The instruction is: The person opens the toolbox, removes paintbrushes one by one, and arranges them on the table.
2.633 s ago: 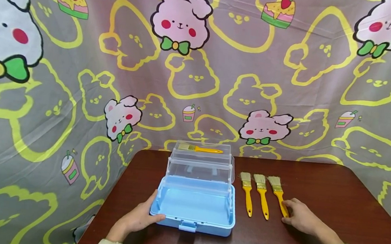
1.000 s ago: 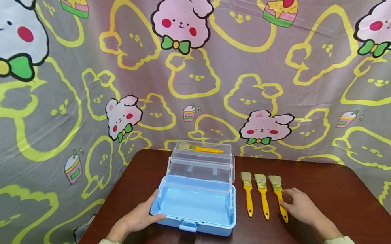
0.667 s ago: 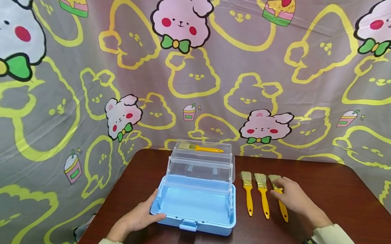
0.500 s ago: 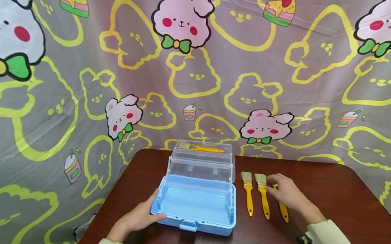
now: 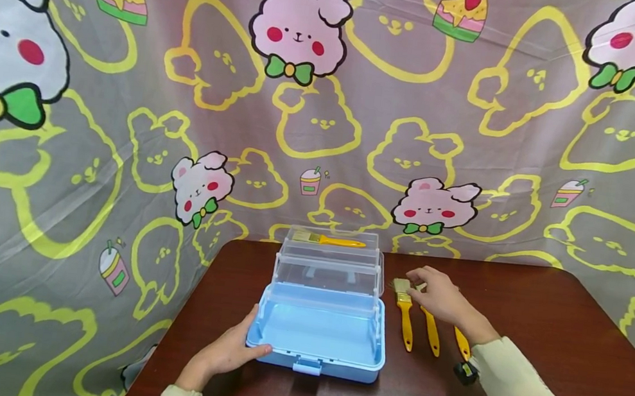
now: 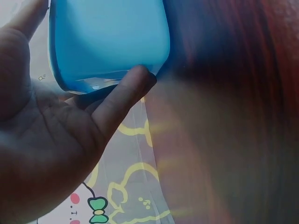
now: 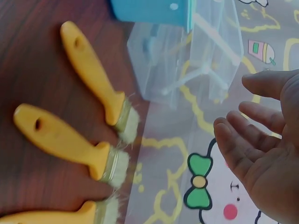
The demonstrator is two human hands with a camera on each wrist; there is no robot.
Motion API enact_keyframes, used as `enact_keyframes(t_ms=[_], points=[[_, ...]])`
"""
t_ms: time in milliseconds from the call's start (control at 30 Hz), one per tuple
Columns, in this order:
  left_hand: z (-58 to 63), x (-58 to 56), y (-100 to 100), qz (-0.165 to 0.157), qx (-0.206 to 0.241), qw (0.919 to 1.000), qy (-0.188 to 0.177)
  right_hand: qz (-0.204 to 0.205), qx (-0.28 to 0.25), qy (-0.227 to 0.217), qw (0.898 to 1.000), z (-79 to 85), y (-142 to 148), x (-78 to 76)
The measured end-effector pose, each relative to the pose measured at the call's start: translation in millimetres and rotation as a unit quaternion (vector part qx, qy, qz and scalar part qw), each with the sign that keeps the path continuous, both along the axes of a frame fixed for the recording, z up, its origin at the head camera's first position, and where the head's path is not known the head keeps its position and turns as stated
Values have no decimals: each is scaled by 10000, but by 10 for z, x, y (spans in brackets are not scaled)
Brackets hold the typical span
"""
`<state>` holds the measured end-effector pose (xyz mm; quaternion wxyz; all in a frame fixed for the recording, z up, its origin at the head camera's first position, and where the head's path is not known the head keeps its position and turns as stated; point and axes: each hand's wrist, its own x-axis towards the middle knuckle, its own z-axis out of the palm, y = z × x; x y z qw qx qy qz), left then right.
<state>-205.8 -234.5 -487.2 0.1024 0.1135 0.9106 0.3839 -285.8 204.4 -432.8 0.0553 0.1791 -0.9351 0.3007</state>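
Observation:
My left hand [image 5: 224,351] holds the left front corner of a light blue plastic toolbox [image 5: 336,372], thumb at the front rim and fingers along the side. The box stands with its clear trays [image 5: 326,276] raised. A yellow-handled paintbrush [image 5: 342,242] lies in the top tray. Three similar brushes lie in a row right of the box: the left brush [image 5: 406,327], the middle brush [image 5: 432,334] and the right brush [image 5: 461,343]. Above the left and middle brushes hovers my right hand [image 5: 442,296], fingers loosely bent around nothing, as the right wrist view confirms.
A dark reddish-brown wooden table [image 5: 549,319] carries everything. Behind and at the left hangs a grey curtain [image 5: 325,128] printed with cartoon animals. The toolbox latch [image 5: 307,366] faces the front.
My right hand has left the handle of the right brush, moving up along it and then left over the middle brush. The left hand, the box and the brushes have stayed in place.

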Motion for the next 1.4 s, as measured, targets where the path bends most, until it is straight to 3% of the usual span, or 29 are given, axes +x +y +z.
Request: enact_keyframes(t_ms=[400, 933, 1400], points=[[-56, -31, -5, -21, -6, 10000, 73, 125, -56, -87, 9999, 105, -288, -172], [-37, -42, -6, 11, 41, 10000, 67, 394, -147, 209, 9989, 306, -532, -400], [-69, -29, -18, 66, -72, 9999, 79, 475, -159, 331, 9982, 286, -710, -608]])
